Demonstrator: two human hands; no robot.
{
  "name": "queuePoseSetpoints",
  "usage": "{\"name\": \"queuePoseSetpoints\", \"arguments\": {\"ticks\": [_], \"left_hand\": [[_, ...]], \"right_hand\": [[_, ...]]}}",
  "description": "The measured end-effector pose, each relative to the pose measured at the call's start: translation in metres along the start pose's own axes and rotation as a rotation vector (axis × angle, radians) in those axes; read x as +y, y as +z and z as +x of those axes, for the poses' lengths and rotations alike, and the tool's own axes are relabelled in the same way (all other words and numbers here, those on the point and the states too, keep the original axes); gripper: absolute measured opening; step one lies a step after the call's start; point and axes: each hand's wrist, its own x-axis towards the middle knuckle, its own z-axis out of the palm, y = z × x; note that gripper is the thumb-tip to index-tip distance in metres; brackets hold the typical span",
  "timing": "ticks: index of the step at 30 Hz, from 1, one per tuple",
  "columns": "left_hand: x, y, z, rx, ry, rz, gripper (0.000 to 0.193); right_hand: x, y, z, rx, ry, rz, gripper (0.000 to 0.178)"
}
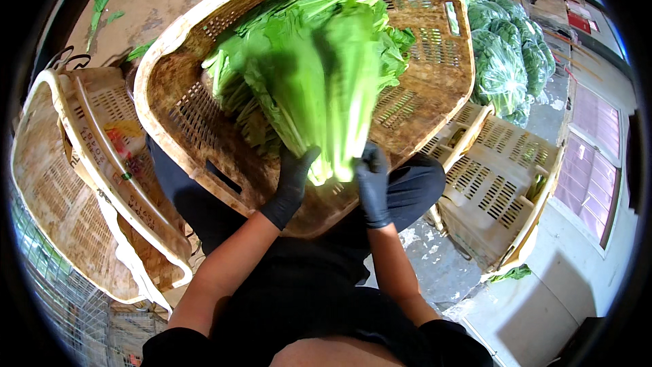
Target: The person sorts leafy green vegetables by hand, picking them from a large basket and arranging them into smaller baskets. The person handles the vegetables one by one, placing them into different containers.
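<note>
A bunch of leafy greens [314,105], long and pale at the stem ends, is between my two black-gloved hands and smeared by motion. My left hand [293,178] is closed at the left side of the stem ends. On their right side, my right hand [372,175] is closed at the stems too. The bunch lies over a stained, cream plastic basket [178,71] with slotted walls, which rests tilted against my legs. Farther inside the basket, more leafy greens [292,10] are heaped, partly hidden behind the bunch.
Stacked cream baskets [102,183] stand at my left. A slotted crate [499,183] sits at my right. Clear plastic bags of greens [506,54] lie at the far right. Loose leaves [104,0] are scattered on the brown floor at the far left.
</note>
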Motion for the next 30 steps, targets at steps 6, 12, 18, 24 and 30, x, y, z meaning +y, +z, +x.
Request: {"name": "queuePoseSetpoints", "arguments": {"ticks": [6, 12, 18, 24, 30], "left_hand": [[-0.001, 0.009, 0.000, 0.113, 0.221, 0.107, 0.063], [-0.012, 0.000, 0.006, 0.077, 0.185, 0.046, 0.071], [-0.012, 0.001, 0.003, 0.083, 0.208, 0.148, 0.074], [-0.008, -0.020, 0.010, 0.075, -0.004, -0.004, 0.063], [-0.016, -0.026, 0.014, 0.069, 0.004, -0.234, 0.048]], "right_hand": [[-0.017, 0.030, 0.003, -0.005, -0.537, -0.633, 0.029], [-0.021, 0.037, -0.003, -0.023, -0.453, -0.507, 0.023], [-0.027, 0.033, -0.015, -0.080, -0.509, -0.631, 0.022], [-0.029, 0.029, -0.026, -0.144, -0.195, -0.116, 0.018], [-0.008, -0.015, -0.024, -0.212, 0.345, 0.640, 0.054]]}}
